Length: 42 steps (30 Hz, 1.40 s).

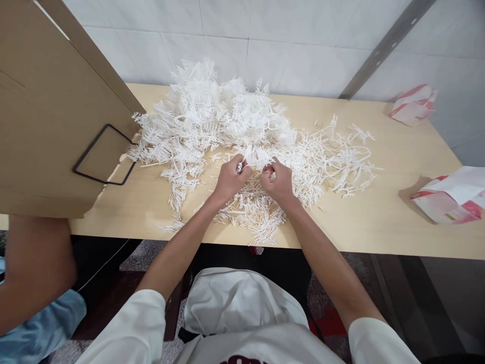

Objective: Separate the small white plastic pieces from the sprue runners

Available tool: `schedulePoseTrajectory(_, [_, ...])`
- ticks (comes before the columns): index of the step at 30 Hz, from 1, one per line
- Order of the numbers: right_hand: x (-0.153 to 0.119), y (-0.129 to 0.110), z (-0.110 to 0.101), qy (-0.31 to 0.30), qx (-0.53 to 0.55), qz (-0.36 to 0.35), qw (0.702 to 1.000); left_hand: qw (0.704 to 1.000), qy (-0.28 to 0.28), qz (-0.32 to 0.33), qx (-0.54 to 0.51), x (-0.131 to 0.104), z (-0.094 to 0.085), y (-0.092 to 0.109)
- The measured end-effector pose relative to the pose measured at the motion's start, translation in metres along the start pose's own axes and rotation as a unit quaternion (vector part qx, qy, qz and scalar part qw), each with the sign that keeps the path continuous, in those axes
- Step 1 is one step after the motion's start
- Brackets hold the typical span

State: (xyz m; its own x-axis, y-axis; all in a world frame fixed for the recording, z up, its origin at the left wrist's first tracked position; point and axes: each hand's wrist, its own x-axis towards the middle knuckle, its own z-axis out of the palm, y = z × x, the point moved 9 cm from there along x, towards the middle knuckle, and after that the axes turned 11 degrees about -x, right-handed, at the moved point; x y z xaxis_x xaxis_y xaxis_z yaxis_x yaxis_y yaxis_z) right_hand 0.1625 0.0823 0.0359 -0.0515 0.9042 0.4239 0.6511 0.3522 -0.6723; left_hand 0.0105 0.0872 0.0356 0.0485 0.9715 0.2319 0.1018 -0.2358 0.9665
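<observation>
My left hand point(232, 177) and my right hand point(278, 179) are both closed, close together over the table. A white branched plastic piece point(254, 155) spans the gap between them, its ends gripped in my fingers. Just beyond the hands rises a big heap of similar white branched pieces point(197, 111). Small loose white sticks point(261, 217) lie scattered under and in front of my hands. To the right are thin bare white branched strands point(348, 156). What sits deep inside each fist is hidden.
A cardboard sheet point(49, 111) stands at the left, with a black wire stand point(106, 154) against it. Two red-and-white paper packages point(413, 106) are on the table point(364, 222) at the right. Another person's arm point(38, 253) shows at the lower left. A tiled wall point(295, 55) runs behind.
</observation>
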Motion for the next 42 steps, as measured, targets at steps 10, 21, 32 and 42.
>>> schedulePoseTrajectory(10, [0.007, -0.017, 0.000, -0.001, 0.002, -0.067, 0.998, 0.982, -0.047, -0.048, -0.177, 0.004, 0.009, -0.011])
schedulePoseTrajectory(21, [0.007, -0.013, 0.007, -0.042, -0.066, -0.094, 0.993, 0.995, -0.043, -0.016, -0.087, 0.005, 0.005, -0.017])
schedulePoseTrajectory(32, [0.003, -0.016, 0.007, -0.026, -0.154, -0.064, 0.986, 0.988, -0.097, 0.043, 0.107, -0.002, 0.020, -0.016])
schedulePoseTrajectory(42, [0.005, -0.015, -0.001, -0.004, -0.005, -0.043, 0.999, 0.994, -0.060, -0.002, -0.090, 0.002, 0.013, -0.011])
